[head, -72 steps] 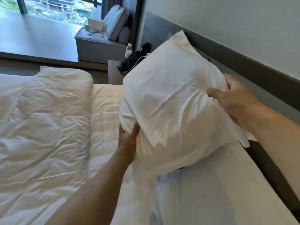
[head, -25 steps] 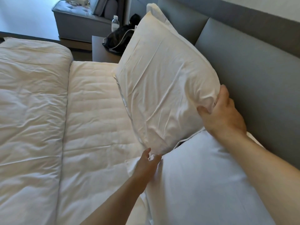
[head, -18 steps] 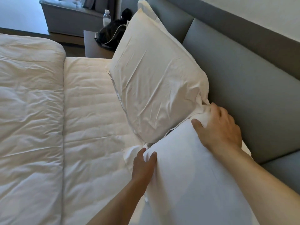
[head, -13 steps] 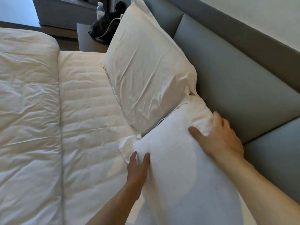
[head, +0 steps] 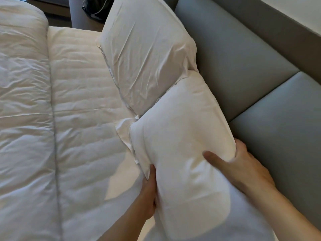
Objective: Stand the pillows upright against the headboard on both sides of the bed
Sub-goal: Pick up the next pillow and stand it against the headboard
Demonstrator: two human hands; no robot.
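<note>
Two white pillows lie along the grey padded headboard [head: 243, 66]. The far pillow [head: 147, 54] stands upright, leaning against the headboard. The near pillow [head: 182, 145] is tilted up on its edge beside it, their ends touching. My left hand [head: 147, 193] grips the near pillow's lower left edge. My right hand [head: 243, 167] clasps its upper right edge, thumb on the front and fingers between pillow and headboard. The near pillow's closest end runs out of view at the bottom.
A folded white duvet [head: 22, 119] covers the left of the bed, with bare quilted mattress [head: 83, 101] between it and the pillows. A nightstand [head: 76, 13] with a dark bag [head: 97, 7] stands past the far end of the bed.
Both hands let go of the far pillow, which stays leaning on the headboard. They took hold of the near pillow and tipped it up off the mattress towards the headboard.
</note>
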